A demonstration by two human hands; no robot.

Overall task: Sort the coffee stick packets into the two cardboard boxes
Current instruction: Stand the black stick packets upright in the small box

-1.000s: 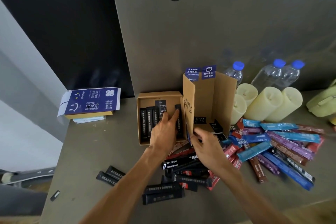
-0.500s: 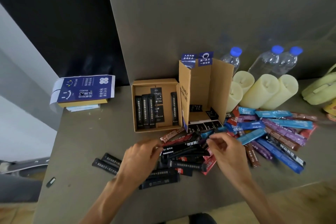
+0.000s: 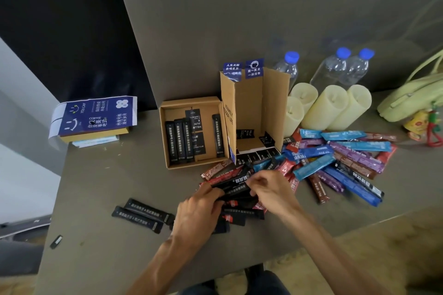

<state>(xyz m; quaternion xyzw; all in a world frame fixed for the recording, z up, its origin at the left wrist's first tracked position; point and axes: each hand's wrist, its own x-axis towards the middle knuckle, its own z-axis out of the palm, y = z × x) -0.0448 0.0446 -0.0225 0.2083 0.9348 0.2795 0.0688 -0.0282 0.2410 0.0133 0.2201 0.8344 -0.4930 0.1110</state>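
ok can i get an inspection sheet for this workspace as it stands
surface: grey table.
job's things: low cardboard box holds four black sticks and cards; tall cardboard box, front open, holds cards; mixed packet pile before and right of it; two stray packets at left.
clutter: three water bottles, four candles, blue printed boxes, green bag.
hands: left hand and right hand both grip the pile's topmost black packets.
cables: nothing seen.
surroundings: grey board behind the boxes.
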